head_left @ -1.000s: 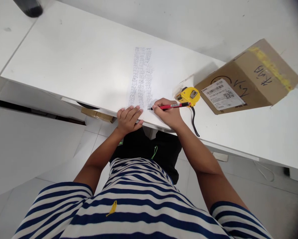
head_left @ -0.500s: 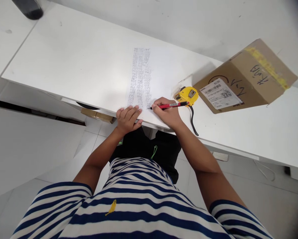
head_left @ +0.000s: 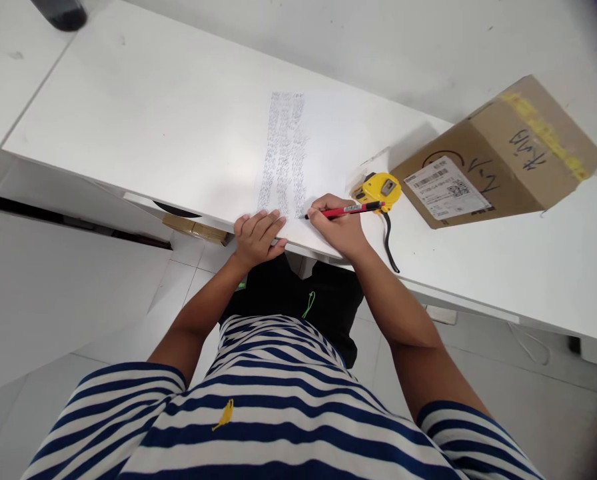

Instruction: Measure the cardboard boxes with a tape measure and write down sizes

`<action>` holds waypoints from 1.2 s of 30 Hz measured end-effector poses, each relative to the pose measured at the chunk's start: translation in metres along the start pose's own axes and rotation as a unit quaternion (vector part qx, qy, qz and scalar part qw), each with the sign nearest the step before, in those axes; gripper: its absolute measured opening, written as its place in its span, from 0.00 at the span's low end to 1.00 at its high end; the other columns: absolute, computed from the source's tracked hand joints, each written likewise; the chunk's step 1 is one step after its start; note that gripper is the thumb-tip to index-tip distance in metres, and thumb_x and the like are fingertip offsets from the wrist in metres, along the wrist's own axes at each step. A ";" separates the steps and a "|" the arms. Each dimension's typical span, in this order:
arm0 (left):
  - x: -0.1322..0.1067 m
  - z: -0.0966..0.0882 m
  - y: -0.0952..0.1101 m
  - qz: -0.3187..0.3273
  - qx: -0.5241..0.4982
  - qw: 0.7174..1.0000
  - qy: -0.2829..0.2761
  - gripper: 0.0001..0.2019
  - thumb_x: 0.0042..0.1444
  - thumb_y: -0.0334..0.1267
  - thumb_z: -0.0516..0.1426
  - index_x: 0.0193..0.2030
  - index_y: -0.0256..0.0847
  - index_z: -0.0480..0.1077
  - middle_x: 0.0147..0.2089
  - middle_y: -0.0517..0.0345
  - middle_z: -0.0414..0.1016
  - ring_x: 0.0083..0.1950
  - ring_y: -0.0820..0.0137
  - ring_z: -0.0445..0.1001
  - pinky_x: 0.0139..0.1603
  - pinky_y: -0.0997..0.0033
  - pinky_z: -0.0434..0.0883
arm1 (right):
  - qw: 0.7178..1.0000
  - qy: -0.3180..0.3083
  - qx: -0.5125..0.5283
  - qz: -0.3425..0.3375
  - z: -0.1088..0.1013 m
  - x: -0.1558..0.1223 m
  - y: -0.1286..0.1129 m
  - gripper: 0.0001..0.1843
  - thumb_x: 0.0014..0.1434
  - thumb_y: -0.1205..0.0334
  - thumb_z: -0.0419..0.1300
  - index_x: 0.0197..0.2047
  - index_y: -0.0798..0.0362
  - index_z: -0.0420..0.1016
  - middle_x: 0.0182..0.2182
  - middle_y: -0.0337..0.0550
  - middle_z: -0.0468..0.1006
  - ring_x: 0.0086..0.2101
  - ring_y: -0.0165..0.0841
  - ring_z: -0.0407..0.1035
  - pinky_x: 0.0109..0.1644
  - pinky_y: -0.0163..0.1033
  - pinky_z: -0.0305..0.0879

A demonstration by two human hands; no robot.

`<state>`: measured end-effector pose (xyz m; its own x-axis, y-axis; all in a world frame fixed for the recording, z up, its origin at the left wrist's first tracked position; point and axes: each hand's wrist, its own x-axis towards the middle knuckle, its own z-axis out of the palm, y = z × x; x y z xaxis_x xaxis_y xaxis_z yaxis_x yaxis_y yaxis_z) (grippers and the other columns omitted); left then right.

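A white sheet of paper (head_left: 326, 133) lies on the white desk, with columns of small handwriting down its left part. My right hand (head_left: 336, 223) is closed around a red pen (head_left: 348, 210), its dark tip at the bottom of the rightmost column. Flat on the paper's lower left edge, by the desk's front edge, rests my left hand (head_left: 259, 237) with fingers stretched out and holding nothing. Just right of the pen's rear end sits a yellow tape measure (head_left: 386, 192) with a black wrist strap hanging toward me.
A cardboard box (head_left: 498, 153) with a shipping label and yellow tape stands on the desk (head_left: 153, 113) at the right, near the wall. A dark object (head_left: 63, 15) is at the far upper left. Below the front edge, a roll of brown tape (head_left: 196, 230) shows.
The pen tip is at nearly the same spot in the rightmost column, with the pen tilted slightly more. The whole view has shifted a little; my left hand stays flat on the paper.
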<state>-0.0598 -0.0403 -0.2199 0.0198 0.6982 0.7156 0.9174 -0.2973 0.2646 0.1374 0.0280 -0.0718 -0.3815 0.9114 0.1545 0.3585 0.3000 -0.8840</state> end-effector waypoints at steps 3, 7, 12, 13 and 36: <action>0.000 0.000 0.000 0.005 0.005 1.000 0.002 0.29 0.64 0.67 0.51 0.55 0.51 0.82 0.54 0.53 0.87 0.57 0.57 0.81 0.68 0.54 0.59 | 1.000 0.002 -0.002 -0.007 0.001 -0.001 0.001 0.07 0.56 0.61 0.63 0.26 0.50 0.72 0.22 0.33 0.72 0.26 0.28 0.64 0.33 0.36 0.65; -0.002 0.001 -0.001 -0.010 -0.028 0.999 -0.014 0.29 0.63 0.66 0.53 0.57 0.52 0.81 0.56 0.51 0.87 0.58 0.56 0.81 0.69 0.51 0.59 | 1.000 0.022 -0.002 -0.017 0.001 -0.002 0.002 0.08 0.56 0.62 0.62 0.27 0.49 0.71 0.21 0.32 0.70 0.25 0.27 0.62 0.32 0.36 0.64; -0.002 0.000 -0.002 -0.031 -0.055 0.997 -0.039 0.30 0.61 0.67 0.54 0.57 0.52 0.82 0.57 0.51 0.86 0.59 0.54 0.80 0.69 0.50 0.59 | 1.000 0.001 0.008 -0.022 0.001 -0.001 0.002 0.06 0.55 0.61 0.62 0.27 0.50 0.72 0.22 0.32 0.71 0.25 0.27 0.63 0.32 0.36 0.63; -0.002 0.000 -0.003 -0.031 -0.056 0.997 -0.037 0.29 0.61 0.67 0.54 0.56 0.52 0.82 0.57 0.51 0.86 0.59 0.54 0.80 0.69 0.50 0.60 | 1.000 -0.002 0.010 -0.020 0.001 -0.001 0.001 0.06 0.55 0.61 0.62 0.27 0.50 0.72 0.22 0.33 0.72 0.25 0.28 0.63 0.32 0.36 0.63; 0.007 -0.008 -0.003 0.026 0.036 0.998 0.042 0.26 0.64 0.63 0.52 0.52 0.52 0.83 0.51 0.53 0.88 0.54 0.57 0.80 0.68 0.55 0.59 | 0.996 0.040 -0.055 -0.061 0.004 -0.002 0.010 0.08 0.61 0.57 0.61 0.30 0.49 0.73 0.26 0.37 0.74 0.29 0.32 0.68 0.37 0.39 0.67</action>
<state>-0.0656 -0.0397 -0.2111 0.0383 0.6249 0.7797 0.9423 -0.2823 0.1800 0.1380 0.0282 -0.0826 -0.3603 0.8844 0.2968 0.4057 0.4351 -0.8038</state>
